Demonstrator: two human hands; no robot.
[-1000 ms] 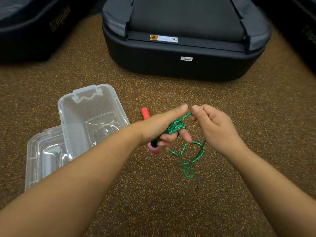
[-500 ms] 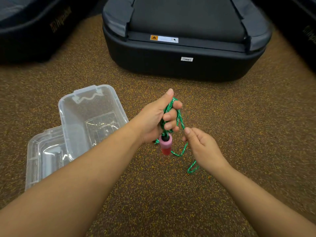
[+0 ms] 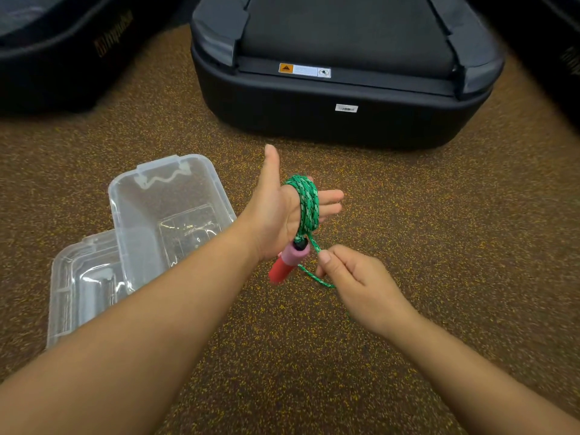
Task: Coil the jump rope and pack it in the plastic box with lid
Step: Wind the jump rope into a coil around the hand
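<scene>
Green jump rope [image 3: 307, 205] sits wound around the spread fingers of the left hand [image 3: 284, 208], handle [image 3: 287, 262] dangling. Right hand [image 3: 354, 274] pinches the loose tail. Coiling step underway; next, finishing the wraps, then moving to the open plastic box [image 3: 125, 215].

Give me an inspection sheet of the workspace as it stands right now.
Surface: brown speckled floor, bare in front of the hands.
Job's things: green jump rope coiled around the left hand's fingers; its pink and red handle hangs below the palm; clear plastic box open and empty; its lid lies partly under the box's near left side.
Clutter: nothing seen.
Hands: left hand open, thumb up, rope looped on it; right hand pinching the rope's free run.
Cables: nothing seen.
Surroundings: large black case ahead; another dark case at far left.
</scene>
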